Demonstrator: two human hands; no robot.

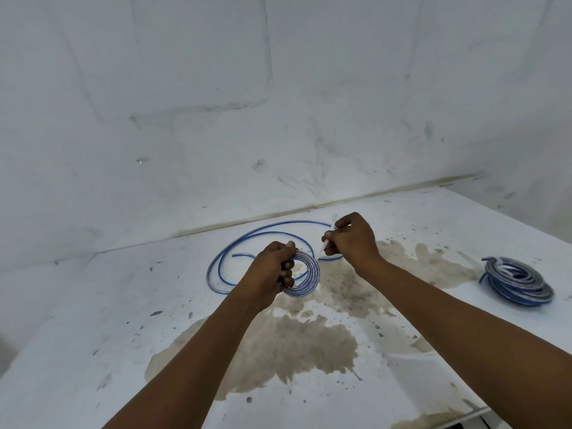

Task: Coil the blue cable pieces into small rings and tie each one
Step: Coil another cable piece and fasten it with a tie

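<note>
**Coil pinned in the left, tie pinched in the right**

Head view:
- Left hand (272, 267) closed around a small ring of blue cable (305, 275), thumb on top and fingers curled through the middle; probably gripped this way to stop the turns springing apart while the tie goes on
- Ring held up off the bench (93, 335), roughly upright and turned toward the right hand
- Right hand (353, 239) just beside the ring, fingertips pressed together on a thin pale strip (322, 246), most likely the tie; lower end of the strip pointing down toward the ring's upper right edge, apparently lined up for threading through or around the turns
- Too small and blurred to tell whether the strip already touches the ring

Around the hands:
- Loose blue cable (247, 239) lying on the bench behind the hands in broad open curves, not yet coiled; unclear whether part of the held ring or a separate piece
- Finished coil (520, 283) well apart on the right of the bench, pale tie visible across its top
- Brown stain (294, 345) spread over the white bench beneath the forearms, flat and no obstacle
- Nothing between strip and ring; only likely snag the loose cable close behind, which could catch a fingertip or the strip's free end
</note>
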